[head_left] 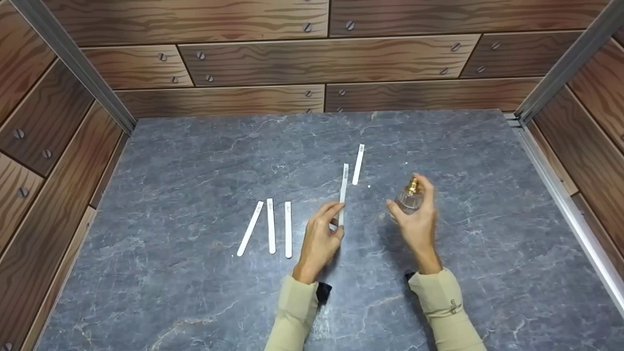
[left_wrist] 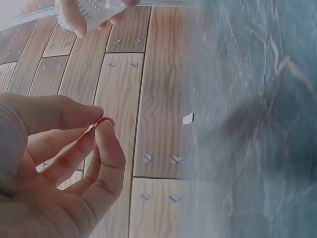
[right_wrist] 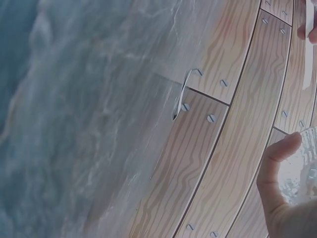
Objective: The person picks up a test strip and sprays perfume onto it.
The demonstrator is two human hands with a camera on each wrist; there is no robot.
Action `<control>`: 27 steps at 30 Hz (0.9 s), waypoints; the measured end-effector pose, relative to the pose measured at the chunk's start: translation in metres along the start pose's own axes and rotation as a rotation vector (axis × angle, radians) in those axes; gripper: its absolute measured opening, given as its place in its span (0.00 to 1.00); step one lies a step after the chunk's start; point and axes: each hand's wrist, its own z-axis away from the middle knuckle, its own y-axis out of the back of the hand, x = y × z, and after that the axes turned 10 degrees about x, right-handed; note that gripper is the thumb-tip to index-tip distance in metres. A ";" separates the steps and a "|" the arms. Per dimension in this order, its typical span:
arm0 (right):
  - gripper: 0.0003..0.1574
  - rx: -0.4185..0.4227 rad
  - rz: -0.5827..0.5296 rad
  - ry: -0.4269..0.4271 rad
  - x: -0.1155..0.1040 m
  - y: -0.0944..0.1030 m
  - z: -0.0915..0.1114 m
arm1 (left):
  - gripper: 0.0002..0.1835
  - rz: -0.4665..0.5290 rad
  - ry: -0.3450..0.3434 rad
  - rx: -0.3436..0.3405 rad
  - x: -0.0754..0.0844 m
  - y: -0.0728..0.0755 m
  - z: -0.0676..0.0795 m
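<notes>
My left hand (head_left: 320,234) pinches a white paper scent strip (head_left: 344,186) near its lower end, its printed end pointing away from me. To the right, my right hand (head_left: 420,225) grips a clear glass perfume bottle (head_left: 408,200) with a gold spray top (head_left: 413,184); the index finger lies on the top. The bottle is held above the table, a short way from the strip. In the right wrist view the thumb wraps the ribbed glass (right_wrist: 297,176), partly cut off by the frame edge. The left wrist view has thumb and fingertips meeting on the strip's end.
Three more strips lie left of my left hand: a slanted one (head_left: 250,229), a middle one (head_left: 271,227) and a right one (head_left: 288,230). Another strip (head_left: 358,165) lies farther back on the grey marbled table (head_left: 195,161). Wood-patterned walls (head_left: 312,58) and metal rails (head_left: 570,209) surround it.
</notes>
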 end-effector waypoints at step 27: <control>0.46 -0.004 -0.037 -0.056 0.001 -0.009 -0.001 | 0.26 0.154 0.069 -0.089 0.017 -0.012 -0.003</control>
